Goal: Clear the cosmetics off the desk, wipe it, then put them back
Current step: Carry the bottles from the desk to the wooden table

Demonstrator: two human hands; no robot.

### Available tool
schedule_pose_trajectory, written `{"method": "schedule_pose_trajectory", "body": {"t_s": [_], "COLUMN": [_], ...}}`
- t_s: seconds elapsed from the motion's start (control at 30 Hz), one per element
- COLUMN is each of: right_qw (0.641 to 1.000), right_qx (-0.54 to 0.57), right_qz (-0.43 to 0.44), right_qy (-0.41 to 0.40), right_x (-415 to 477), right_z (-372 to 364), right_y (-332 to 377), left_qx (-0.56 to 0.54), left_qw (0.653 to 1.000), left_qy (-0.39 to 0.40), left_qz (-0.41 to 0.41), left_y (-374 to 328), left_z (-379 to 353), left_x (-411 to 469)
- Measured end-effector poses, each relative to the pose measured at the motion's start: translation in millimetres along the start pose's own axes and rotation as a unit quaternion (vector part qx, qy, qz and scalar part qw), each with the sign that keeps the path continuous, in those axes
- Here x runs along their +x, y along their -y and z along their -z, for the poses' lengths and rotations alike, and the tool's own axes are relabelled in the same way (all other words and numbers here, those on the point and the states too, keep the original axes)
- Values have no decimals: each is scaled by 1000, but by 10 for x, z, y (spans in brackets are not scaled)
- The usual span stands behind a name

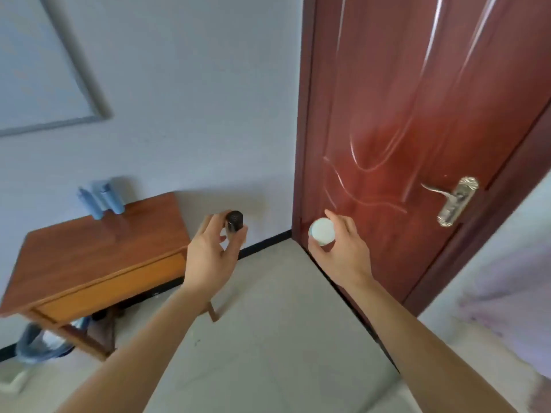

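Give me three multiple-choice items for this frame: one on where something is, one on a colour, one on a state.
1. Where do the blue bottles stand?
A. At the back of the desk, by the wall
B. On the floor by the door
C. In the right hand

2. What colour is the cap of the container in the left hand?
A. White
B. Black
C. Red

3. What state are the two hands in?
A. Both empty
B. Only the left one holds something
C. Each holds a container

Answers:
1 A: the blue bottles stand on the rear edge of the desk, against the wall.
2 B: the left hand grips a container with a black cap.
3 C: the right hand also holds a white-topped jar, so neither hand is empty.
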State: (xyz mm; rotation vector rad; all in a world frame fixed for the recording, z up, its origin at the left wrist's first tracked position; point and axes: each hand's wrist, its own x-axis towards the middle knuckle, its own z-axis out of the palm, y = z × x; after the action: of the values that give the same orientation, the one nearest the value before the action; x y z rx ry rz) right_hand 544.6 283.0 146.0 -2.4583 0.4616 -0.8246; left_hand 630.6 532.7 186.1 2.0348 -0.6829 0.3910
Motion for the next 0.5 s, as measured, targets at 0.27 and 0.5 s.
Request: {"method": "schedule_pose_trajectory", "body": {"t_s": [0.27,0.5], "right_qw": [982,953], "right_qx": [63,118], "right_qz": [147,207], "right_qy": [105,188], "right_x": [681,1434], "right_z": [-1726,-3356], "right_y": [1410,2260], "left_qx": [68,124], "left_qw": [980,952], "left_qy": [-143,-187], "left_qz": [121,206], "left_y": [1337,2600], "left_z": [1283,1868], "left_x": [197,856]}}
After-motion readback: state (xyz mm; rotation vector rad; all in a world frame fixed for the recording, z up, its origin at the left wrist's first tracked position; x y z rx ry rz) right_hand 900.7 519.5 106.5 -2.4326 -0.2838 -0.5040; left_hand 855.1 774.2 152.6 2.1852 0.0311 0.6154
